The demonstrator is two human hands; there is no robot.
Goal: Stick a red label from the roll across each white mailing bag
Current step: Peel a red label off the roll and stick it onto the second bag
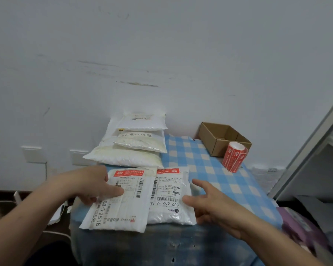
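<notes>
**So far: two bags labelled, the stack still to do**

Leftmost, the left hand (92, 186) lies on the edge of the nearer white plastic mailing bag (123, 208), one digit flat on its printed face. Whether other fingers curl under the edge, I cannot tell. This bag already carries a red printed label strip (128, 173) across its far end.

Behind it, a stack of white padded mailing bags (131, 150) rests against the wall with no red on any visible face, so these look unfinished.

Just beside the first bag lies a second white mailing bag (169, 196), its own red strip (167, 171) also in place. The right hand (210, 204) hovers by its right edge, fingers spread, holding nothing.

Further right, the roll of red labels (234, 157) stands upright on the blue-and-white checked tablecloth (210, 169), untouched, just in front of an open brown cardboard box (219, 139).

Judging by this, roughly two bags are done and at least three remain.
</notes>
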